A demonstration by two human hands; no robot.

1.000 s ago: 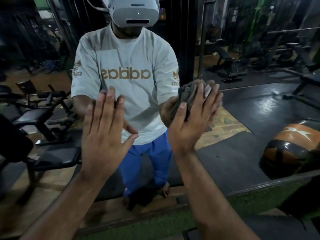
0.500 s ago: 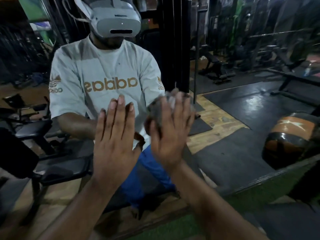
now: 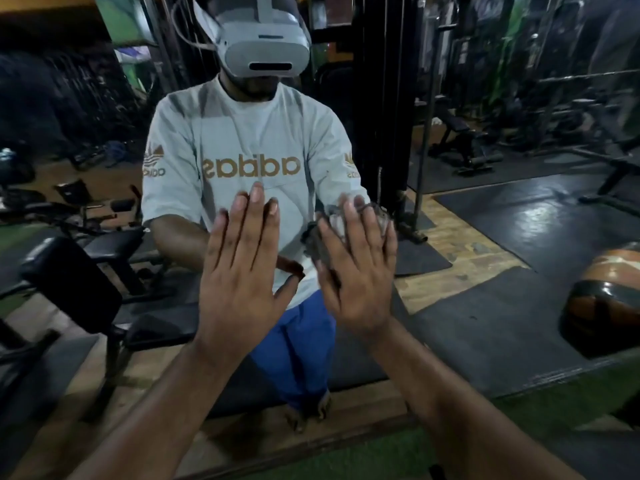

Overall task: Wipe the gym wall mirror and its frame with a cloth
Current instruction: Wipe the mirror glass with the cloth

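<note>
Cloth (image 3: 323,242) sits under your right hand (image 3: 356,271), fingers straight, pressing it to the mirror (image 3: 485,254); your left hand (image 3: 239,271) lies flat, fingers together, on the glass.

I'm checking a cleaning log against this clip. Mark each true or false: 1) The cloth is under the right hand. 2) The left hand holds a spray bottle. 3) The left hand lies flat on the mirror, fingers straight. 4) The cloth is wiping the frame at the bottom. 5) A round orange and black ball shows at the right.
1) True: the right hand presses the cloth against the mirror.
2) False: the left hand holds nothing.
3) True.
4) False: the cloth is on the glass, well above the frame.
5) True: the ball appears there as a reflection.
</note>
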